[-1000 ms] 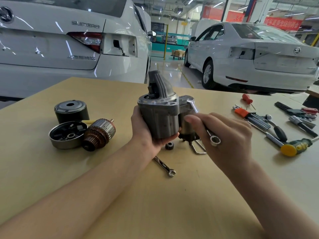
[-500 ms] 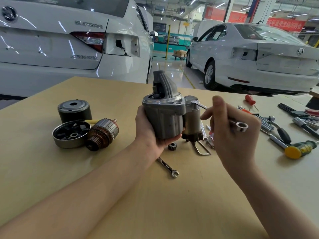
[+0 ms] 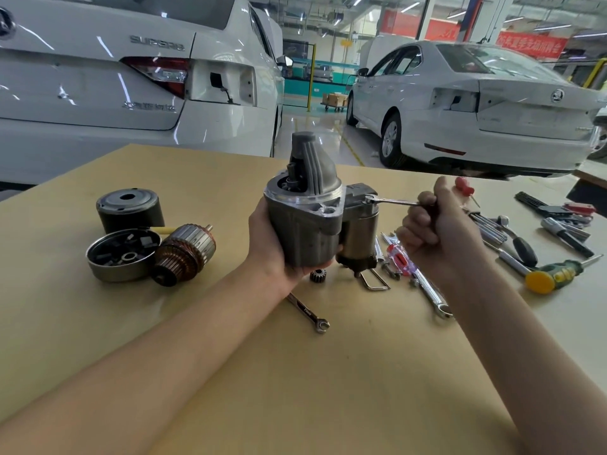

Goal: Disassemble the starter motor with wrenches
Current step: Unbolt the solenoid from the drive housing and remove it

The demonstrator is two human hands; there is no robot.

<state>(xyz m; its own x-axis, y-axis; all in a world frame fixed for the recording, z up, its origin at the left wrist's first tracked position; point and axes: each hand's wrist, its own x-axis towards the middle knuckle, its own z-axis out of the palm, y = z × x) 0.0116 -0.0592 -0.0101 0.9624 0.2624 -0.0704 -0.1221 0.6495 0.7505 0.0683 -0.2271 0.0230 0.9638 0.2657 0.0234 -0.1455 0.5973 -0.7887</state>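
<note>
My left hand (image 3: 267,247) grips the grey starter motor housing (image 3: 302,221) from the left and below, holding it upright above the table. The darker solenoid (image 3: 359,231) sits on the housing's right side. My right hand (image 3: 433,224) is curled round the handle of a silver wrench (image 3: 391,201), whose ring end sits on a fastener at the solenoid's top. Removed parts lie at the left: a copper armature (image 3: 184,254), a round brush plate (image 3: 121,256) and a dark cylindrical case (image 3: 129,210). A small pinion gear (image 3: 317,276) rests under the motor.
A spare wrench (image 3: 308,311) lies on the tan table (image 3: 295,389) near my left wrist. More wrenches and a red-handled screwdriver (image 3: 402,257) lie by my right hand. Screwdrivers and other tools (image 3: 555,274) spread at the far right. Two white cars stand behind.
My right hand swung the wrench from pointing down beside the solenoid up to the right, so it lies level on the solenoid's top. The motor tilted slightly toward me.
</note>
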